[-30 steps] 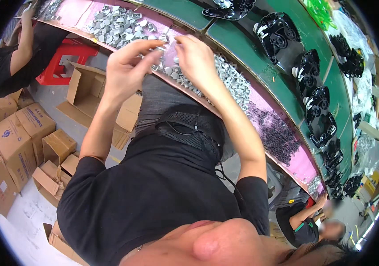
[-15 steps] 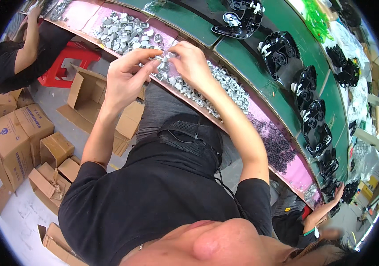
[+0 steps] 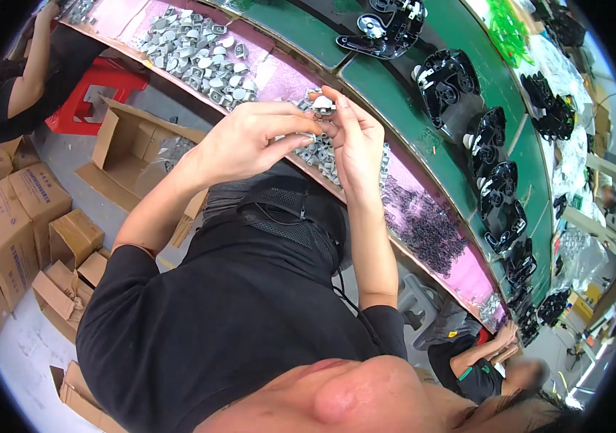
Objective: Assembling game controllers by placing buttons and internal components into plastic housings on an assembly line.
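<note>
My left hand [image 3: 247,141] and my right hand [image 3: 357,144] meet above the pink-lined edge of the workbench. A small light-grey plastic part [image 3: 323,106] sits between the thumb and fingers of my right hand. Close beside it, the fingers and thumb of my left hand are pinched together; what they hold is too small to make out. Below my hands lies a pile of small grey plastic pieces [image 3: 326,160], partly covered by them. Another heap, of larger grey caps [image 3: 192,61], spreads to the left.
Small dark pieces [image 3: 427,234] lie further right on the pink strip. Black plastic housings [image 3: 449,86] line the green surface [image 3: 387,90] beyond. Cardboard boxes [image 3: 23,216] and a red stool [image 3: 95,94] stand at left. Co-workers sit at both ends of the bench.
Both hands have moved right and come together, away from the pile they were picking over. A grey part now shows clearly in my right hand. The view has shifted slightly.
</note>
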Demonstrator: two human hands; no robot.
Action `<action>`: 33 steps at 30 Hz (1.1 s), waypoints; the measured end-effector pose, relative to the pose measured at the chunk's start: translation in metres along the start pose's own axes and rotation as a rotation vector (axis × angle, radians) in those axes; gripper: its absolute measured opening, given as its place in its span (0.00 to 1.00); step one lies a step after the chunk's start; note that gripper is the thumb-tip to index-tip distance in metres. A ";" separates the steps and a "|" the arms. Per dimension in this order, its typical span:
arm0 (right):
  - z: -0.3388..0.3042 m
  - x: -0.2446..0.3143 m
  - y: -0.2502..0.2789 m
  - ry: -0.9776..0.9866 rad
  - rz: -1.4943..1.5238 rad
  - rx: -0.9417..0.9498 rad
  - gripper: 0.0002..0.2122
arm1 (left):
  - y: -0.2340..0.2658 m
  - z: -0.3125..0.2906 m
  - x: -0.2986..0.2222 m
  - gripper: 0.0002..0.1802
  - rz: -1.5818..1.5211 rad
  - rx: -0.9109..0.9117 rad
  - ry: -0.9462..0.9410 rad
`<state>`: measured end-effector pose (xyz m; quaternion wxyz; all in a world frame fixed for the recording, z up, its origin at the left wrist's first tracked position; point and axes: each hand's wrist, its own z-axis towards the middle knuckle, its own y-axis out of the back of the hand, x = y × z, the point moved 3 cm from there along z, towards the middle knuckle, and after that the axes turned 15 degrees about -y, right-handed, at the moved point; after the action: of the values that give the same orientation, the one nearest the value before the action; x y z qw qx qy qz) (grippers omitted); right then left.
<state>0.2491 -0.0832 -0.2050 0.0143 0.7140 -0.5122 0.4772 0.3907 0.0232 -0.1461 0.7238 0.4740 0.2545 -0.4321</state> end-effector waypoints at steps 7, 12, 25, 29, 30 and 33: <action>-0.009 -0.008 -0.007 0.048 0.022 0.002 0.18 | -0.003 -0.003 0.005 0.11 0.063 0.008 0.072; -0.005 -0.005 0.003 0.016 0.099 0.090 0.14 | -0.001 -0.006 0.006 0.11 0.159 -0.122 0.021; -0.010 -0.019 0.012 -0.044 0.196 0.060 0.13 | 0.002 -0.003 0.007 0.08 -0.002 -0.201 0.071; -0.013 -0.027 0.008 -0.060 0.290 0.031 0.12 | 0.003 0.001 0.007 0.08 0.004 -0.165 0.027; -0.014 -0.028 0.007 -0.042 0.297 0.016 0.12 | 0.002 0.001 0.007 0.08 -0.009 -0.155 0.039; -0.016 -0.025 0.006 -0.038 0.308 0.012 0.12 | 0.003 0.001 0.009 0.08 -0.007 -0.165 0.053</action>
<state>0.2335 -0.0604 -0.2163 -0.0729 0.6361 -0.6128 0.4631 0.3981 0.0198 -0.1516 0.7518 0.4230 0.3103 -0.3995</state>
